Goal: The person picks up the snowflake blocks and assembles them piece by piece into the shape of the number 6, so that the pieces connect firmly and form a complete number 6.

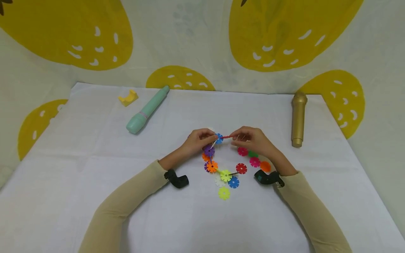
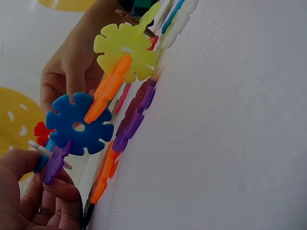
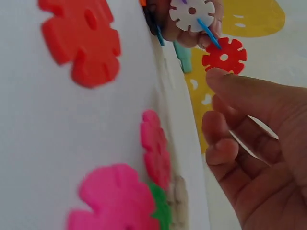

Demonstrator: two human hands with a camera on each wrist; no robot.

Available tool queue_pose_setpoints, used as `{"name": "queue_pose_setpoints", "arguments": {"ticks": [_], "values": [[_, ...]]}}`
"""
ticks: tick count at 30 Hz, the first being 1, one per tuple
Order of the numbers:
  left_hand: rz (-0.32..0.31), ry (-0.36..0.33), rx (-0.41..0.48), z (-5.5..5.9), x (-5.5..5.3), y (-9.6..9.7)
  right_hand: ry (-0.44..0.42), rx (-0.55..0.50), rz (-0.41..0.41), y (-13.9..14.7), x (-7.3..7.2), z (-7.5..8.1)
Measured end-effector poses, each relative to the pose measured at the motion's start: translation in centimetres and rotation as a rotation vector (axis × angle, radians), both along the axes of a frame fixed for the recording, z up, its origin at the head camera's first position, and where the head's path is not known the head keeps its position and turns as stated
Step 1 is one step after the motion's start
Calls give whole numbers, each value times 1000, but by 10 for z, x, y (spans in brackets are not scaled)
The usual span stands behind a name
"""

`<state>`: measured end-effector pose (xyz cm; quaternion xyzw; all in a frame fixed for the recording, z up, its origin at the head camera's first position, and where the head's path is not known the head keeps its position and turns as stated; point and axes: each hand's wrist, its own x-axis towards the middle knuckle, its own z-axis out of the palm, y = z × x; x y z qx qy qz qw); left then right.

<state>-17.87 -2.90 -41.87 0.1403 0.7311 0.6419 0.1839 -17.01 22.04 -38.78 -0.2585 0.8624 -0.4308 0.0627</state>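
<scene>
A chain of notched plastic flower discs, slotted into one another, hangs from my left hand (image 1: pixel 200 140). Its thumb and fingers pinch the chain near a white disc (image 3: pixel 192 13) and a purple disc (image 2: pixel 57 163). Farther down the chain are a blue disc (image 2: pixel 79 124), an orange disc (image 2: pixel 108 88) and a lime disc (image 2: pixel 125 50). At the upper end, a red disc (image 3: pixel 224 56) joins a blue disc (image 1: pixel 219 138) seen edge-on in the right wrist view. My right hand (image 1: pixel 251 139) pinches that red disc by its edge; its other fingers are loosely curled.
Loose discs lie on the white table (image 1: pixel 177 225) below the hands: red (image 1: pixel 241 168), pink (image 1: pixel 254 162), orange (image 1: pixel 265 166), blue (image 1: pixel 233 182) and yellow (image 1: pixel 224 193) among them. Behind are a green microphone (image 1: pixel 147 110), a yellow curved block (image 1: pixel 128 98) and a gold microphone (image 1: pixel 298 119).
</scene>
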Motion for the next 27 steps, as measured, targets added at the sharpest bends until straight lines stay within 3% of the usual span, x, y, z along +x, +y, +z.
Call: {"name": "queue_pose_setpoints", "arguments": {"ticks": [4,12,27], "values": [[1,-14,19,-2,-2,0,-14,55,61,9,-2,3],[8,-47,40,-2,-1,0,-122,219,183,24,-4,12],[-25,-17,59,-3,-2,0,-136,236,178,25,-4,7]]}}
